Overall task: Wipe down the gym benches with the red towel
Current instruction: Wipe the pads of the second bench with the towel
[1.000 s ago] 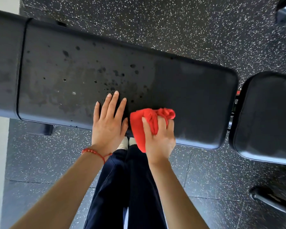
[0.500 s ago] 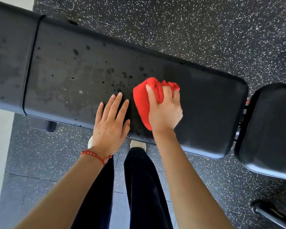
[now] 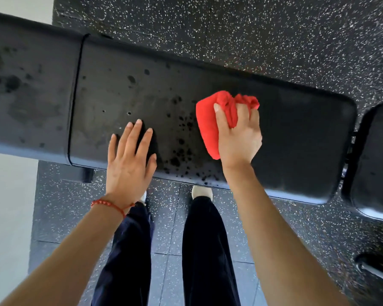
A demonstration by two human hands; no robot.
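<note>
The right hand [image 3: 239, 138] is clenched around the bunched red towel [image 3: 210, 122], fingers curled over its top folds and the wad pressed flat against the black bench pad [image 3: 296, 138]. The towel bulges out from the hand toward ten o'clock and a smaller ruffle pokes out at one o'clock past the knuckles. At nine o'clock from the towel, just beside it, a cluster of dark wet spots [image 3: 181, 138] runs down the pad to its near edge. Further on at nine o'clock, the left hand [image 3: 129, 164] lies flat and released on the same pad, fingers spread and pointing to twelve o'clock, holding nothing; its heel hangs over the pad's near edge. A red beaded bracelet [image 3: 107, 204] circles the left wrist at six o'clock from that hand. The pad to the three o'clock side of the towel looks darker and more even than the mottled stretch at nine o'clock. Beyond a seam at nine o'clock, a second pad section [image 3: 29, 96] carries blotchy marks. At three o'clock, across a narrow gap, another black pad [image 3: 376, 164] begins. Below the hands, dark trousers [image 3: 206, 250] and pale shoe tips stand on the speckled rubber floor [image 3: 274, 40].
</note>
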